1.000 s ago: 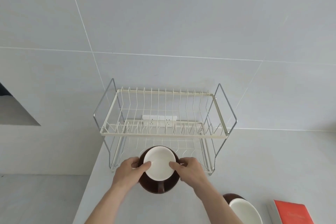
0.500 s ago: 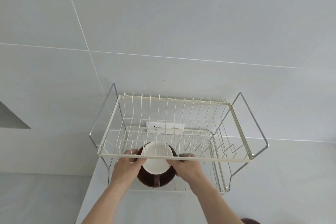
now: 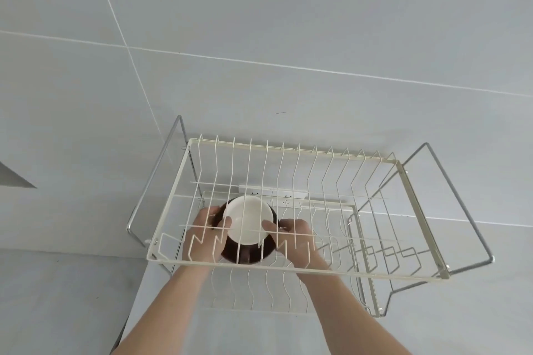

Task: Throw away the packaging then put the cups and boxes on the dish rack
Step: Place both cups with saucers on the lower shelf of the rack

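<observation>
A dark brown cup (image 3: 247,225) with a cream-white inside is tilted with its mouth toward me, inside the lower tier of a two-tier wire dish rack (image 3: 415,271). My left hand (image 3: 206,235) grips the cup's left side and my right hand (image 3: 297,239) grips its right side. Both hands reach in under the rack's cream upper tier, so its wires cross in front of them and the cup. I cannot tell whether the cup rests on the lower wires.
The rack stands on a pale counter (image 3: 259,334) against a grey tiled wall (image 3: 288,37). A white socket strip (image 3: 271,192) shows on the wall behind the rack. The counter's left edge drops off beside my left forearm.
Both hands have pushed the cup from in front of the rack into its lower tier, under the upper tier. My view moved closer, and the second cup and red box left the frame.
</observation>
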`<state>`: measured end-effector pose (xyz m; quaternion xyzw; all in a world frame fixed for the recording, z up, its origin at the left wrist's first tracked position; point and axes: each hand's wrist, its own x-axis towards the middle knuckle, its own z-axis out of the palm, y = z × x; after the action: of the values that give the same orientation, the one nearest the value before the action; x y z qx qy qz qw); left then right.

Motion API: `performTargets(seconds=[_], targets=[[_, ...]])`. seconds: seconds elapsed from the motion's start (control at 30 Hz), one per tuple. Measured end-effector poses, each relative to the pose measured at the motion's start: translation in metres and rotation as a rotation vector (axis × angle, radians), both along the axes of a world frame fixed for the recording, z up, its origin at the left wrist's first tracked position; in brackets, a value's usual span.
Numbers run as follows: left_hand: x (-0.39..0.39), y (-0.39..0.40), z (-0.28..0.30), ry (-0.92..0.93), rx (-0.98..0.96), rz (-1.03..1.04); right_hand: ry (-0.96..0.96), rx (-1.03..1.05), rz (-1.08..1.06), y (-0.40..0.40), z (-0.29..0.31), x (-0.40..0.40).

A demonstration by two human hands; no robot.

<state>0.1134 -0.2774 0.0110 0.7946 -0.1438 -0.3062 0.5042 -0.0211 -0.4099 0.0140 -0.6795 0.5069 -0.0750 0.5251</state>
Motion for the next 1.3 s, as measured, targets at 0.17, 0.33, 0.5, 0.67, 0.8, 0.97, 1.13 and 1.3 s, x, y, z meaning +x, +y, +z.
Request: performTargets(seconds=[0.17,0.33,0.5,0.67,0.8,0.97,1.13,1.3], targets=[[0.012,-0.005,-0.008,-0.017,0.022,0.037,0.093,-0.057,0.013,-0.004,-0.008,0.016],[0.017,-0.01,-0.018,-0.037,0.036,0.099,0.063,-0.031,-0.002,-0.007,-0.009,0.024],[0.016,-0.008,-0.017,-0.045,0.02,0.049,0.062,-0.043,-0.005,-0.004,-0.01,0.023],[0.013,-0.005,-0.009,-0.121,0.055,-0.004,0.071,-0.085,0.014,-0.002,-0.008,0.022],[0.013,-0.007,-0.005,-0.289,0.091,-0.094,0.111,-0.181,0.025,0.0,-0.008,0.022],[0.011,-0.007,0.006,-0.523,0.153,-0.232,0.198,-0.473,0.08,0.005,-0.01,0.019],[0.013,-0.014,0.011,-0.786,0.266,-0.338,0.211,-0.735,0.196,0.0,-0.007,0.015],[0.015,-0.013,0.01,-1.064,0.379,-0.427,0.255,-0.914,0.289,-0.001,-0.003,0.015]])
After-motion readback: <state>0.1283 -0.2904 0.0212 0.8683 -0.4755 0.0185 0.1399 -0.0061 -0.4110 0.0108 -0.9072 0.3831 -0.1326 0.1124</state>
